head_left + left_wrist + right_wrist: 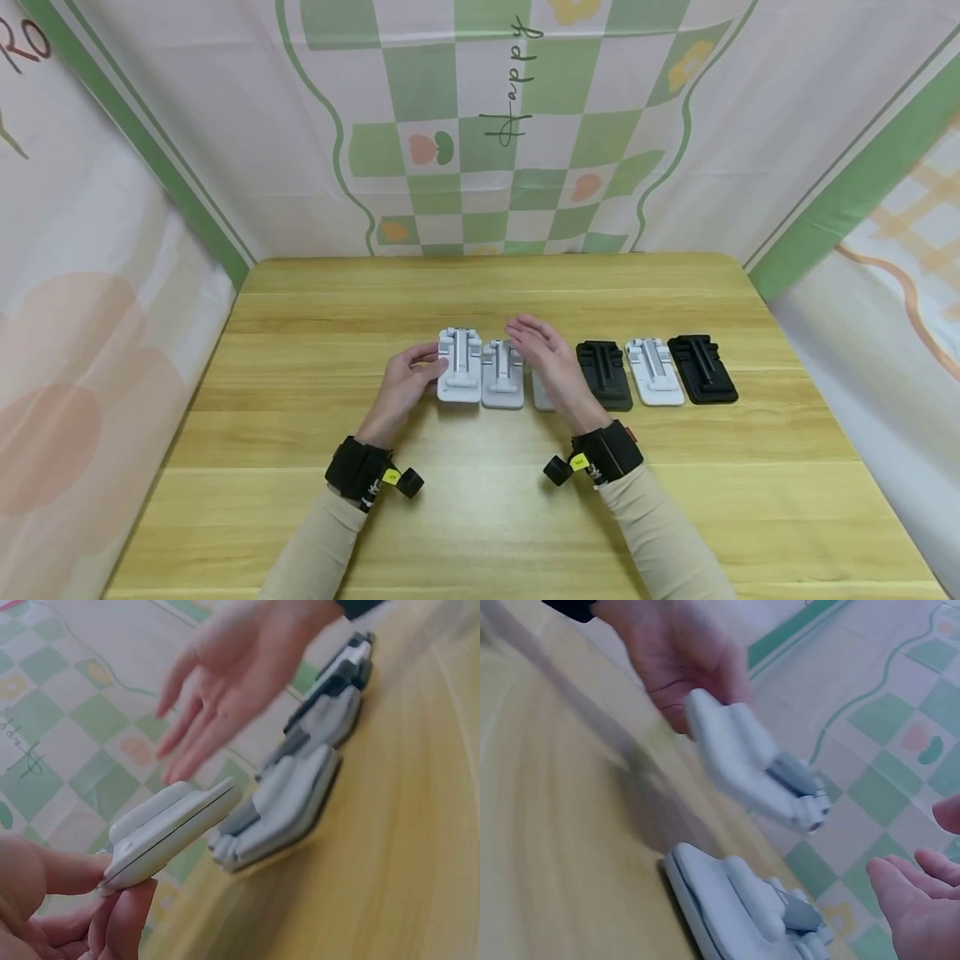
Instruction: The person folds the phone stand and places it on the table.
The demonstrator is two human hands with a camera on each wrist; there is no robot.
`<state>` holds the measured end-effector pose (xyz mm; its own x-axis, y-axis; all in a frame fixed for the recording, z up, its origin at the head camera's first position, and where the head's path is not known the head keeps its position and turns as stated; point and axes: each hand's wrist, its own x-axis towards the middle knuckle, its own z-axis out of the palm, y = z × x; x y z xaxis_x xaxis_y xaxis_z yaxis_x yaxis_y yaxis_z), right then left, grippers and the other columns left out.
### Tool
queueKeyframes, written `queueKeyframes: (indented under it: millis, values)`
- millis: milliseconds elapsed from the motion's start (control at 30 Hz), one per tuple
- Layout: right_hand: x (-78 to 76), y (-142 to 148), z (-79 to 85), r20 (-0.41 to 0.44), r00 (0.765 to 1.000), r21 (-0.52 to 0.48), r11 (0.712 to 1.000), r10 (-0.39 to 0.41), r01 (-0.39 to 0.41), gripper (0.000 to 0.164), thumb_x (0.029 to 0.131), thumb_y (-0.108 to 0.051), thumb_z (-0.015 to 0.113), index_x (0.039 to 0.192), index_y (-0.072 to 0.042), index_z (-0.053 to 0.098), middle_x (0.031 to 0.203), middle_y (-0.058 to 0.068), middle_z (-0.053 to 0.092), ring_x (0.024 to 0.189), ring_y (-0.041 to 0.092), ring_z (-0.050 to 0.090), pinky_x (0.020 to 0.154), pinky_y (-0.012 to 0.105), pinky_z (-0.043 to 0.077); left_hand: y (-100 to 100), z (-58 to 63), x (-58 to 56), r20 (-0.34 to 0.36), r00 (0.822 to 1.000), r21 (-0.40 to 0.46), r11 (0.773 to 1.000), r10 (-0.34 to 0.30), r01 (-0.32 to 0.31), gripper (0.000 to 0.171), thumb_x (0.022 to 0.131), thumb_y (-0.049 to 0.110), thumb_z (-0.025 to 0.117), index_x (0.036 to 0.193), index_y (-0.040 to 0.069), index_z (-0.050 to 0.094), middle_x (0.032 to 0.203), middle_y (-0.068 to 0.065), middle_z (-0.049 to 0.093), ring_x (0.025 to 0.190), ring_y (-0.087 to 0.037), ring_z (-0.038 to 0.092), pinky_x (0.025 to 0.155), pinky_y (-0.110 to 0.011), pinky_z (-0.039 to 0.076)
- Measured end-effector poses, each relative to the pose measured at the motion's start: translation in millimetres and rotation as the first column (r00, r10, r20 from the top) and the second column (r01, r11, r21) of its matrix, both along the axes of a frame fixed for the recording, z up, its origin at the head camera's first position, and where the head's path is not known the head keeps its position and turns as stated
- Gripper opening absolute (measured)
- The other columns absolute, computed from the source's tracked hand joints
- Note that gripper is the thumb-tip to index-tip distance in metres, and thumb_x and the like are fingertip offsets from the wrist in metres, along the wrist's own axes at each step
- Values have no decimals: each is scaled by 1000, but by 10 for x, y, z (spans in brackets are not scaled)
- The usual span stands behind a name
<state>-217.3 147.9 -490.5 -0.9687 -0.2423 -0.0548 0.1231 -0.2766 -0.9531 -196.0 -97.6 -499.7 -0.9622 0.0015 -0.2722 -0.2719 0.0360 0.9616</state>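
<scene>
My left hand (401,390) pinches a white folding phone stand (459,387) by its left edge, thumb on top. In the left wrist view, the held stand (169,844) is raised off the table, folded flat. Just right of it lies another white phone stand (502,386). My right hand (553,367) hovers over the row with its fingers extended, holding nothing. Beneath it a third light-coloured stand (542,394) is mostly hidden. In the right wrist view, the fingertips (892,881) are apart from the held stand.
Farther right in the row lie a black stand (607,379), a white stand (656,379) and another black stand (703,375), all folded. The wooden table (480,517) ends at a patterned cloth (491,192) hanging behind it.
</scene>
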Motion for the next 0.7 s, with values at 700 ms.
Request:
queueKeyframes:
  millis: [700]
  values:
    - [3,125,13,-32,999,-32,999,-9,8,52,108,-7,49,156,4,32,157,23,40,139,23,51,123,40,34,30,-214,-119,-26,1000,-237,971,3,-9,36,95,6,71,129,-4,66,111,-18,69,88,-20,65,69,-22,56]
